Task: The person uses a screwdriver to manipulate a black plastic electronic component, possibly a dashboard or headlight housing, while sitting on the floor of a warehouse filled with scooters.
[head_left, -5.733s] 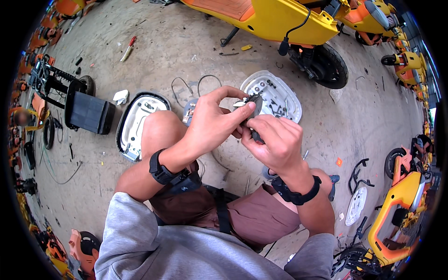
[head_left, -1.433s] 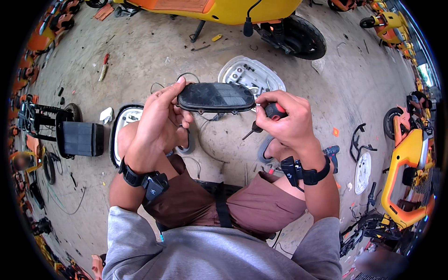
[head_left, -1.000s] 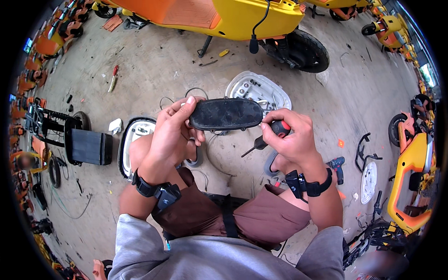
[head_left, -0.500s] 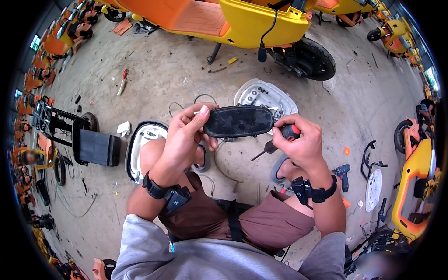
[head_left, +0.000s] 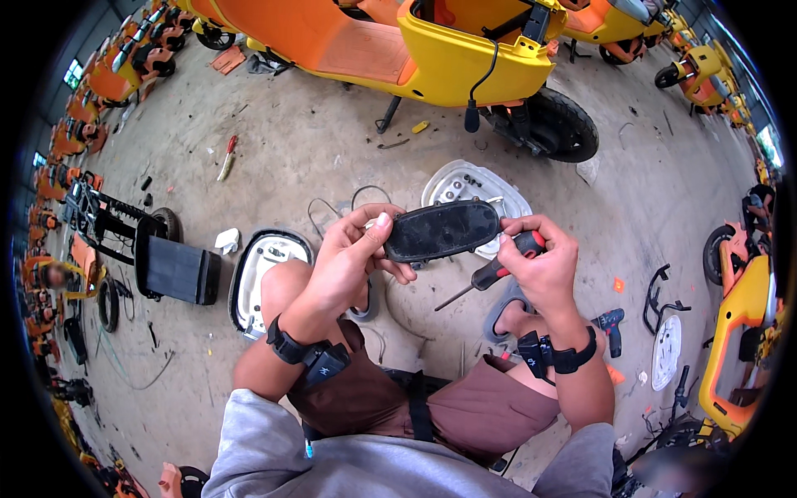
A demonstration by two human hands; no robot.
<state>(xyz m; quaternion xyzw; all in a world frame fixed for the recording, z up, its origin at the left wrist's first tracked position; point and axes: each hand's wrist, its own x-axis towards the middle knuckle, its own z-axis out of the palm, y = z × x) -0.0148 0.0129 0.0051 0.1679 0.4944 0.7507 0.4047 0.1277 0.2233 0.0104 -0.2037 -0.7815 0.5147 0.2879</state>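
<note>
A black oval cover with small tabs along its rim is held up in front of my knees. My left hand is closed on its left end, thumb on top and fingers beneath. My right hand is closed around a screwdriver with a red and black handle, its shaft slanting down to the left below the cover. The fingertips of that hand also meet the cover's right end. Behind the cover, partly hidden, a white oval tray with small dark hardware lies on the floor.
A second white shell with a dark rim lies by my left knee. A cordless drill and a black bracket are on the right. Ahead stands a yellow and orange scooter; a black box is at left.
The cover has tilted, its right end now higher, and sits lower and farther right in view. More of the screwdriver shows, its shaft swung flatter. Both hands keep their holds; the whole view shifts slightly.
</note>
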